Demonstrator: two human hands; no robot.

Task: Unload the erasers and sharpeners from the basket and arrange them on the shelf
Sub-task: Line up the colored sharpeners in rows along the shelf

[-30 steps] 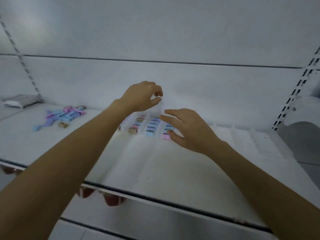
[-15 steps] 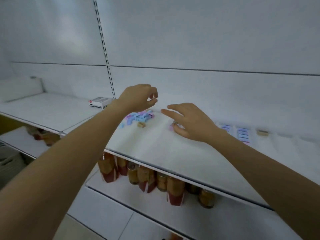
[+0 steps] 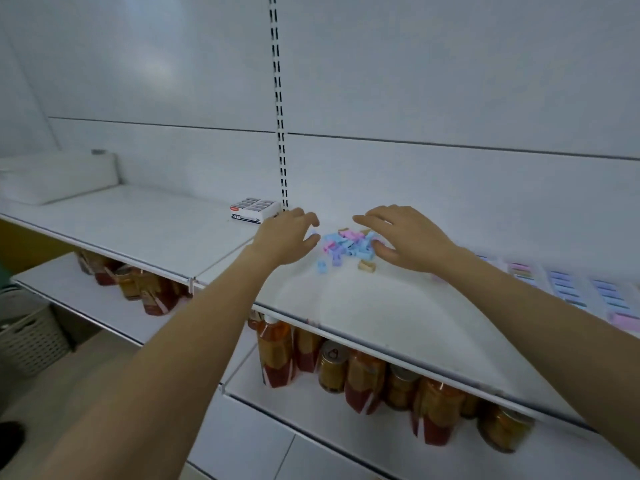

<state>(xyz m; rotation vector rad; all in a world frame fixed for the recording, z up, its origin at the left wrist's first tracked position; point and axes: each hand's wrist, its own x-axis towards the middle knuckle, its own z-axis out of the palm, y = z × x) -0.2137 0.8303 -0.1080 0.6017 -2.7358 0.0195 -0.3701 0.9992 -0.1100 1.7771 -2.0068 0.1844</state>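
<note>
Two hands are reaching over a loose pile of pastel sharpeners and erasers lying on the white shelf.

The left hand is curving its fingers loosely at the pile's left edge. The right hand is arching spread fingers over the right edge, thumb near a tan piece. Neither is gripping anything visible. Sorted rows are lying further right, and an eraser box is sitting behind the left hand.

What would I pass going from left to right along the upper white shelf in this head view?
White padded block → white box with a dark printed label → left hand → loose pile of small blue, pink and purple pieces → right hand → neat rows of pastel pieces.
</note>
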